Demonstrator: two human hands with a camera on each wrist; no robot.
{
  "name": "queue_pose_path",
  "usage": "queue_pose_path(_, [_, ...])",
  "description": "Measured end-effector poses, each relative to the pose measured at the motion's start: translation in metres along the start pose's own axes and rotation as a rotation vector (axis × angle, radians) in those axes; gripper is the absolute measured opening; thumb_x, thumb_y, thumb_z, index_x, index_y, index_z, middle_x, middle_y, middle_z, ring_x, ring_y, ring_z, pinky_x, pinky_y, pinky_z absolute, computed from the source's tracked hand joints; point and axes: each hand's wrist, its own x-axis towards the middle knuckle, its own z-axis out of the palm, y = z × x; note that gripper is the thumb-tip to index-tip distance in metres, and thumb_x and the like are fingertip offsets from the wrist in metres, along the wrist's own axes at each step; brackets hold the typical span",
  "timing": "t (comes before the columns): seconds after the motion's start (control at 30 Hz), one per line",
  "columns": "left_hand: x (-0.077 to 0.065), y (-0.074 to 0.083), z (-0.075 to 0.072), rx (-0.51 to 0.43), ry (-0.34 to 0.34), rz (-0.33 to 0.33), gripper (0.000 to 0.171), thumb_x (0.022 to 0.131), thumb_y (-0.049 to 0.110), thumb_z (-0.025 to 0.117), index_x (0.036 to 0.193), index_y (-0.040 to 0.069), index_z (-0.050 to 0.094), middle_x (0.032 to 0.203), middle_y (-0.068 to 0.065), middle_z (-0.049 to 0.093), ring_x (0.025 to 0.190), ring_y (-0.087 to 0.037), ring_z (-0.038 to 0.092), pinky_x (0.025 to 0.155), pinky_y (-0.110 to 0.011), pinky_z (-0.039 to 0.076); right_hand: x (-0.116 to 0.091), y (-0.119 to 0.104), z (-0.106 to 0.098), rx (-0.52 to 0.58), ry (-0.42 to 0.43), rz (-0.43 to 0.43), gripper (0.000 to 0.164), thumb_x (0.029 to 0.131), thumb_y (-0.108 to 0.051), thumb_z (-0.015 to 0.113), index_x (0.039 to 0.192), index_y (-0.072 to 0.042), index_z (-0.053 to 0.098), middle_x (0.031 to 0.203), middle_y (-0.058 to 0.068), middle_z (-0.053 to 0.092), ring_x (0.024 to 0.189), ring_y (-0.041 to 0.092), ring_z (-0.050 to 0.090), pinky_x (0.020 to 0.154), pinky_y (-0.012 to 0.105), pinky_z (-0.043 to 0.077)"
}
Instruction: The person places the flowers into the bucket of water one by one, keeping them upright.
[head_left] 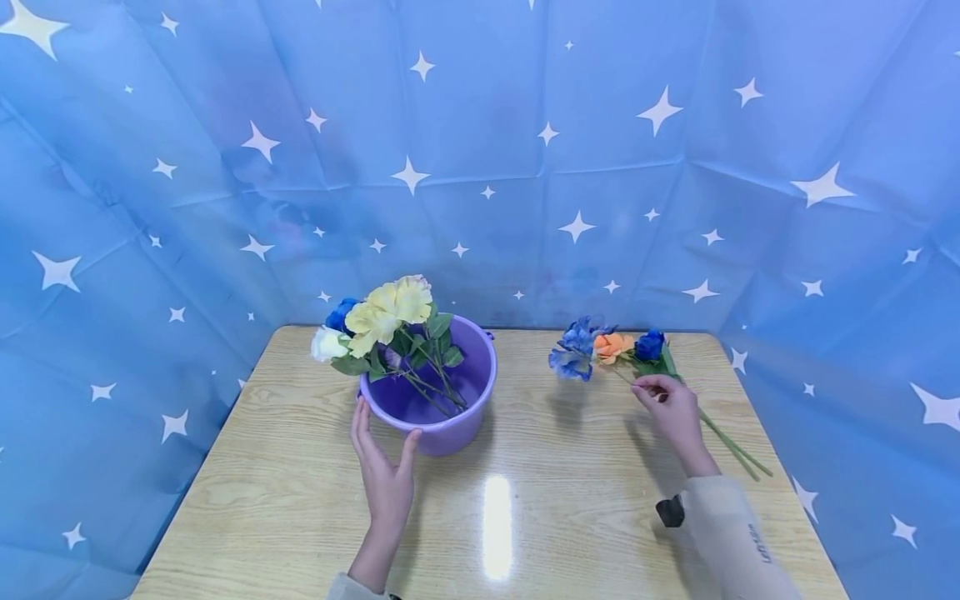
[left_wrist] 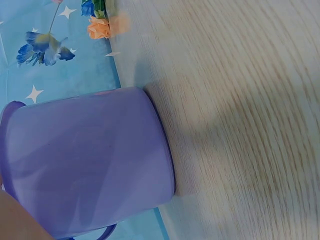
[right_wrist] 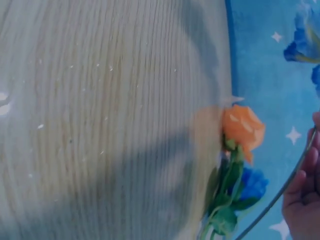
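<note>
A purple bucket point(head_left: 450, 439) stands on the table, holding yellow flowers point(head_left: 382, 312), a white flower point(head_left: 327, 343) and a dark blue flower point(head_left: 342, 315) that lean over its left rim. My left hand point(head_left: 386, 483) touches the bucket's near left side, fingers extended and thumb at the front rim. At the right, my right hand point(head_left: 670, 410) pinches the thin stem point(right_wrist: 272, 202) of a light blue flower point(head_left: 576, 350), raised over the table. Beyond that hand lie an orange flower point(head_left: 612, 347) and a dark blue rose point(head_left: 649, 345) with green leaves.
Green stems point(head_left: 731, 446) of the lying flowers stretch toward the right edge of the wooden table point(head_left: 285, 483). A blue cloth point(head_left: 480, 100) with white stars hangs behind and at both sides. A bucket handle point(left_wrist: 107, 232) shows in the left wrist view.
</note>
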Motion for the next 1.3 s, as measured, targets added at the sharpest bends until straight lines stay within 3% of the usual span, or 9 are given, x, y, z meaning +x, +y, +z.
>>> queue_pose_path(0.17, [0.000,-0.001,0.000,-0.004,0.000,0.004,0.080,0.086,0.000,0.072,0.150,-0.010,0.026,0.156,-0.029,0.025,0.147,-0.046,0.026,0.128,-0.046,0.017,0.002,-0.011,0.004,0.002,-0.018,-0.052,0.015,0.094,-0.016,0.070,0.099,-0.003,0.073,0.088,0.014,0.070,0.071,-0.005,0.052,0.059,0.012,0.046])
queue_pose_path(0.37, [0.000,-0.002,0.000,-0.008,-0.001,0.001,0.080,0.086,0.000,0.072,0.150,-0.011,0.026,0.156,-0.030,0.025,0.147,-0.046,0.025,0.127,-0.049,0.017,0.008,-0.023,0.010,-0.012,-0.037,-0.075,0.011,0.092,-0.013,0.072,0.097,-0.004,0.074,0.084,0.011,0.070,0.069,-0.003,0.052,0.059,0.011,0.047])
queue_pose_path(0.7, [-0.001,-0.002,0.000,-0.008,-0.002,0.004,0.080,0.086,0.000,0.072,0.150,-0.010,0.025,0.156,-0.029,0.025,0.146,-0.046,0.026,0.129,-0.044,0.017,0.015,-0.048,0.018,-0.031,-0.114,-0.080,0.009,0.094,-0.017,0.069,0.097,-0.010,0.073,0.086,0.007,0.069,0.072,0.008,0.056,0.061,0.017,0.050])
queue_pose_path(1.0, [0.000,-0.001,0.001,-0.007,-0.004,-0.002,0.080,0.086,0.000,0.072,0.150,-0.011,0.025,0.157,-0.029,0.025,0.147,-0.045,0.025,0.126,-0.055,0.018,0.024,-0.072,0.020,0.009,-0.129,-0.128,0.007,0.094,-0.017,0.070,0.096,-0.011,0.073,0.086,0.007,0.071,0.069,0.009,0.056,0.059,0.019,0.049])
queue_pose_path(1.3, [0.001,-0.001,0.001,-0.015,-0.006,-0.019,0.080,0.086,0.001,0.072,0.151,-0.010,0.025,0.157,-0.027,0.025,0.148,-0.044,0.025,0.126,-0.056,0.018,0.032,-0.089,0.025,0.024,-0.136,-0.160,0.008,0.094,-0.018,0.070,0.095,-0.011,0.073,0.085,0.007,0.071,0.069,0.011,0.058,0.058,0.021,0.050])
